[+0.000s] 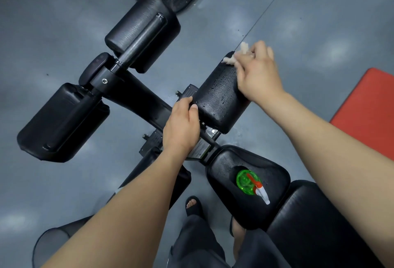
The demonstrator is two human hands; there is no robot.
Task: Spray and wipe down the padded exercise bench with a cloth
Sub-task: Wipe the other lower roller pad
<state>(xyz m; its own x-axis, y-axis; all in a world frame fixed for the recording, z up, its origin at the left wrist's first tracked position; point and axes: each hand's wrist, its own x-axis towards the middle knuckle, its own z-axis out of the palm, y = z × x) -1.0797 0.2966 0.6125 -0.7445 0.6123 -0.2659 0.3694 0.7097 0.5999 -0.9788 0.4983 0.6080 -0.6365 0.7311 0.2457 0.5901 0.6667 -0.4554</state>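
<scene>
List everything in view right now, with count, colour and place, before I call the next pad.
small pad: one, black, beaded with droplets, centre
cloth: one, pale, on the small pad's far end
spray bottle: one, green with orange trigger and white nozzle, standing on the seat pad
seat pad: one, black, lower centre-right
back pad: one, black, bottom right
leg pads: two, black, left and upper centre
mat: one, red, right edge
bin: one, dark mesh, bottom left
floor: grey
feet: two, in black sandals, bottom centre
left hand: grips the small pad's near edge
right hand: holds the cloth against the small pad
</scene>
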